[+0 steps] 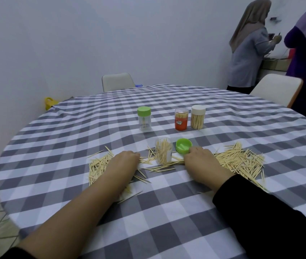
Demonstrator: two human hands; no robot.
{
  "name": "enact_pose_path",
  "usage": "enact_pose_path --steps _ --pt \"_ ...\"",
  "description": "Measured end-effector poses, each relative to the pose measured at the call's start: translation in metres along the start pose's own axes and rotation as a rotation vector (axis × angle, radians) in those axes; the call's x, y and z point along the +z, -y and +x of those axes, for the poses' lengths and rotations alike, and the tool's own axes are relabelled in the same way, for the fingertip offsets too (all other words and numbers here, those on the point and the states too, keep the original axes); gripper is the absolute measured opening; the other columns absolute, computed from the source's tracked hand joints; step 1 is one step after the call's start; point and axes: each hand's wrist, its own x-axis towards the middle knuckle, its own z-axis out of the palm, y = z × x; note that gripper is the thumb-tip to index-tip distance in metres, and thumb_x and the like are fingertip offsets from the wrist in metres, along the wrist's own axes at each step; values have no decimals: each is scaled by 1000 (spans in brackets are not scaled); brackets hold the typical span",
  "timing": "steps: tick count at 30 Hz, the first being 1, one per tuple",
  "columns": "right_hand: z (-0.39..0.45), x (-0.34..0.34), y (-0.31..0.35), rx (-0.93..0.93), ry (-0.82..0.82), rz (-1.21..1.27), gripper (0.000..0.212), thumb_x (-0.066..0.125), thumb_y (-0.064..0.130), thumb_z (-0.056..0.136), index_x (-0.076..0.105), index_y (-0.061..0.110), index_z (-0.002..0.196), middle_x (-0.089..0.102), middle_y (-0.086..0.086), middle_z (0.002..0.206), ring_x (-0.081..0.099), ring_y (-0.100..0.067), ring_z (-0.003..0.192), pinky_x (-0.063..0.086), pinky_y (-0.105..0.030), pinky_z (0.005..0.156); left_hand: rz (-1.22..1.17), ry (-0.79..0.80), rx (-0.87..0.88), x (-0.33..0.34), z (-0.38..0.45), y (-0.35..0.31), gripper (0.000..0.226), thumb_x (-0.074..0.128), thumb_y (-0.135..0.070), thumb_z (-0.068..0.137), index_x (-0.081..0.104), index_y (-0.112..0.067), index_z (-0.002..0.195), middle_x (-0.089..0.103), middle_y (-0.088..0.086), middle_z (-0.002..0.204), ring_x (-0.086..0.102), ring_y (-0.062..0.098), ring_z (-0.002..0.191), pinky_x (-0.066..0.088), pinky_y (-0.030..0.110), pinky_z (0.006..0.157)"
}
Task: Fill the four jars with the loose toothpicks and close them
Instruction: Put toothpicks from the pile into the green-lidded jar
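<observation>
An open clear jar, partly filled with toothpicks, stands between my hands. Its green lid lies upside down just right of it. My left hand rests knuckles up, its fingers curled down onto loose toothpicks left of the jar. My right hand touches the lid's edge, fingers curled over a bundle of toothpicks at the jar's base. A large toothpick pile spreads to the right. Farther back stand a nearly empty green-lidded jar, a full orange jar and a full white-lidded jar.
The round table wears a grey-and-white checked cloth. Two white chairs stand at its far side. Two people stand at a counter at the back right. A yellow object sits on the floor at left.
</observation>
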Motion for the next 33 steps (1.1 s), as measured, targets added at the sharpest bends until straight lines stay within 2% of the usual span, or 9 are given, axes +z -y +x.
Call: enact_pose_path --steps 7,11,14,17,19,22,25,29,33 --pt "0 -3 -2 -24 -75 5 28 38 6 94 61 8 110 59 -10 112 55 -26 104 42 -32 82 9 35 -31 -5 9 4 52 46 -8 91 38 -17 142 56 9 122 55 28 113 46 34 94" --pt "3 -8 -10 70 -44 91 24 41 6 92 58 9 108 63 -9 107 59 -27 99 41 -31 75 -160 8 -175 -15 22 5 52 44 -7 95 39 -25 144 54 10 132 54 28 119 42 32 97" --pt "10 -16 -18 187 -7 255 24 44 7 91 55 13 112 62 -8 105 59 -27 97 43 -32 73 -526 -213 -270 -17 28 8 35 48 -15 98 58 -26 130 65 6 121 60 23 111 46 29 94" --pt "20 -25 -22 277 -88 509 15 41 14 97 55 14 101 62 -7 99 57 -24 90 39 -31 68 -947 -406 -350 -26 31 4 29 55 -27 96 64 -20 123 67 1 118 61 16 109 47 28 92" --pt "28 -30 -21 314 -192 740 19 39 17 99 58 12 99 63 -5 95 57 -22 88 42 -32 70 -1195 -476 -380 -35 35 -3 30 60 -25 93 64 -17 122 69 0 115 62 13 107 51 34 93" --pt "40 -35 -12 326 -391 1163 23 41 16 99 61 8 95 65 -2 85 60 -17 81 46 -35 76 -1496 -545 -399 -44 39 -16 29 61 -12 91 64 -12 121 71 -2 104 65 13 103 51 33 94" --pt "45 -30 4 297 -565 1493 22 44 12 98 61 15 84 67 2 79 66 -20 85 51 -37 85 -1708 -601 -409 -43 41 -28 25 61 -6 90 68 -13 113 72 -10 91 67 13 100 51 35 95" --pt "42 -20 18 292 -633 1599 21 45 15 99 61 17 86 69 6 84 66 -14 90 50 -31 87 -1936 -599 -353 -43 43 -38 28 60 -2 89 65 -10 116 73 -7 92 68 12 95 54 29 88" --pt "41 -16 26 271 -661 1590 20 45 16 99 59 21 84 70 4 87 65 -13 89 48 -24 80 -1975 -551 -301 -44 43 -44 29 58 -2 89 63 -8 117 71 0 99 68 12 93 56 26 82"
